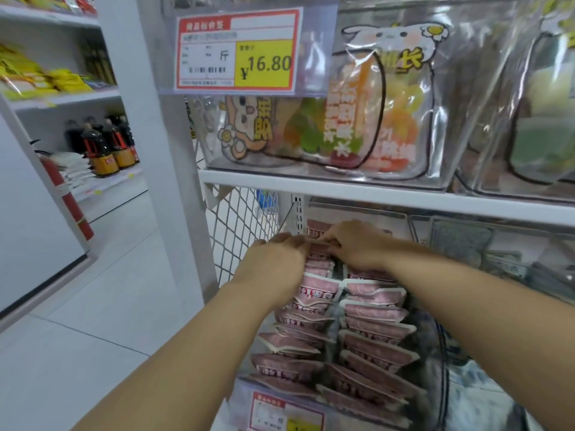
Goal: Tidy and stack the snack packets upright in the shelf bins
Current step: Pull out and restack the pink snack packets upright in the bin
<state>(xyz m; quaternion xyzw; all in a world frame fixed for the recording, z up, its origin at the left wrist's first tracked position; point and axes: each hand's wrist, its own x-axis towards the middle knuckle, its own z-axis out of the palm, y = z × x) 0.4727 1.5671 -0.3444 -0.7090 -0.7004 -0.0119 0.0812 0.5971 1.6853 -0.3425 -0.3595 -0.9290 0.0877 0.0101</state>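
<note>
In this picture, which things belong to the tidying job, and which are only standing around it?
Belongs to the job: pink packets, in two rows; their clear bin; left hand and right hand, both at the back packets.
Just there: candy bags on the upper shelf; price tag; dark bottles; yellow packets; fire extinguisher.

1. L arm: bare, reaches fwd from lower left, forearm angled up-right.
2. L hand (273,259): back up, fingers straight & together, tips just beside R hand's fingers.
3. R arm: bare, enters from right edge, runs up-left.
4. R hand (354,244): back up, fingers curled downward; grip can't be made out.
</note>
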